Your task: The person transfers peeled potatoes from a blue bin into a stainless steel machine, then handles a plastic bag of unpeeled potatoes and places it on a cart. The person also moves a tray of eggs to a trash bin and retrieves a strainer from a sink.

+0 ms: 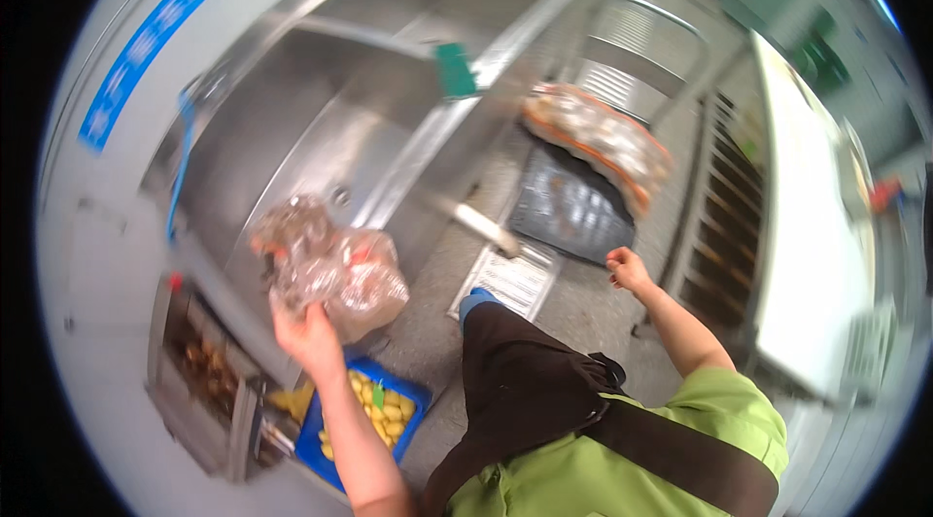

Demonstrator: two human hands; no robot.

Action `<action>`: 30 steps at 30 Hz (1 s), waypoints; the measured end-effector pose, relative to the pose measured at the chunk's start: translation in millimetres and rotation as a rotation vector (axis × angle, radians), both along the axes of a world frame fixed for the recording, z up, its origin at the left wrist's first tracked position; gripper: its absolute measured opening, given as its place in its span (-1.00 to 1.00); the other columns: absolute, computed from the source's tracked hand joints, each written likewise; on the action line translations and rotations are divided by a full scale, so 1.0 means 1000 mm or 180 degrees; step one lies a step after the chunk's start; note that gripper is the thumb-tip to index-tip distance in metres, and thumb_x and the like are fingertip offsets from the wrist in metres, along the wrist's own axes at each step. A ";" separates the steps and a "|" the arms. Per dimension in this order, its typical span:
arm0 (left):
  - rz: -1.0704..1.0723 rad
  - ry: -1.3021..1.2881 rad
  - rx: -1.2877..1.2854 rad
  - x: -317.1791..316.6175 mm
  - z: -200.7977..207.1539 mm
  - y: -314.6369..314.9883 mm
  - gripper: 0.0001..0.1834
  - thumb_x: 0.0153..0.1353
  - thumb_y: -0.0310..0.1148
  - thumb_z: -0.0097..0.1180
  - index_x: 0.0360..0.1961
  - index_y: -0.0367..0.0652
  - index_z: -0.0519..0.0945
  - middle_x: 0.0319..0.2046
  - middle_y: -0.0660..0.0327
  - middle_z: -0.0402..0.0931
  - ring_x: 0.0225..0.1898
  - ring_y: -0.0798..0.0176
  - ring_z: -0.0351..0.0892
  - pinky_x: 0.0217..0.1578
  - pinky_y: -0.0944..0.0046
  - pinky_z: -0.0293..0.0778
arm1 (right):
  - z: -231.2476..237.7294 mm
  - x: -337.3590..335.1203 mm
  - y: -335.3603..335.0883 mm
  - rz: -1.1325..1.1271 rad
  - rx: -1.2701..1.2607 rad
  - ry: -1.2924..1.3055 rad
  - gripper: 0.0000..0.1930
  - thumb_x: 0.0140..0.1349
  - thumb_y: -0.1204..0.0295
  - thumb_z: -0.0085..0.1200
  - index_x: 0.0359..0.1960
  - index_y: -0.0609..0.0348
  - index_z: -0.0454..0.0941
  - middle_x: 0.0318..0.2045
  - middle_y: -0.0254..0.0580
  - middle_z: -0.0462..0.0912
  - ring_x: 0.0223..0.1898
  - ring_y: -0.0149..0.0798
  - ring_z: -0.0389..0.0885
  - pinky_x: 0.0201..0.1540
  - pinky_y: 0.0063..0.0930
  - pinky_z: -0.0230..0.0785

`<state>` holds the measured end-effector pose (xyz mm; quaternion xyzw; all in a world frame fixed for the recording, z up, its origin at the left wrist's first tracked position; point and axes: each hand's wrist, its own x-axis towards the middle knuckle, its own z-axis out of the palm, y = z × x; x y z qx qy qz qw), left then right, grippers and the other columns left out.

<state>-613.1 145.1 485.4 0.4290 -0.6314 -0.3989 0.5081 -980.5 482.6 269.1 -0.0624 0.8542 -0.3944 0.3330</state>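
Note:
My left hand (311, 337) is closed on a clear, crumpled plastic bag (360, 284) with some pinkish-orange patches showing through it. What the bag contains is hard to make out. It hangs over the near rim of a steel sink (321, 143). Out to the right, my right hand (630, 271) is curled into a loose fist, with nothing visible in it. The nearest thing to that hand is a black, shiny flat container or sheet (573, 201) on the floor. Slight blur softens the picture.
A filled sack with orange edges (598, 133) lies beyond the black thing. Below my left arm stands a blue crate (420, 400) of yellow potatoes, beside a steel bin (194, 420). A green pad (455, 70) rests on the sink divider. A white-topped table (807, 225) stands right, a metal stool (622, 51) ahead.

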 end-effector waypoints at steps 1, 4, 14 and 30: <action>-0.0062 0.0097 -0.0075 -0.020 -0.002 0.015 -0.63 0.05 -0.70 -0.05 -0.05 -0.40 0.43 -0.13 0.10 0.50 -0.13 0.30 0.47 -0.08 0.35 0.36 | -0.017 -0.002 0.041 0.0013 0.0188 -0.0125 -0.83 0.19 0.42 -0.05 -0.21 0.18 0.43 -0.51 -0.24 0.53 -0.62 -0.36 0.53 -0.60 -0.46 0.42; -0.0496 -0.0005 -0.0095 -0.064 -0.008 0.050 -0.62 0.07 -0.69 -0.03 -0.02 -0.40 0.42 -0.10 0.11 0.49 -0.10 0.31 0.46 -0.05 0.35 0.35 | -0.046 0.019 0.140 -0.0070 0.0677 -0.0437 -0.78 0.13 0.41 -0.03 -0.21 0.22 0.43 -0.52 -0.16 0.57 -0.59 -0.30 0.57 -0.58 -0.40 0.47; -0.2507 0.0292 0.0437 -0.312 -0.012 0.204 -0.71 0.10 -0.69 -0.02 -0.11 -0.36 0.46 -0.20 0.20 0.52 -0.18 0.38 0.47 -0.12 0.43 0.36 | -0.011 -0.012 0.293 -0.1252 0.0092 -0.0938 -0.78 0.19 0.38 0.00 -0.16 0.18 0.39 -0.39 -0.25 0.52 -0.54 -0.37 0.53 -0.56 -0.45 0.43; -0.3699 0.0552 0.0313 -0.723 0.011 0.397 -0.73 0.09 -0.63 0.05 -0.13 -0.35 0.50 -0.24 0.24 0.54 -0.20 0.40 0.47 -0.15 0.44 0.35 | 0.152 -0.261 0.451 -0.2437 -0.1125 0.0561 -0.80 0.24 0.41 -0.02 -0.13 0.15 0.43 -0.38 -0.33 0.49 -0.52 -0.50 0.47 -0.51 -0.62 0.36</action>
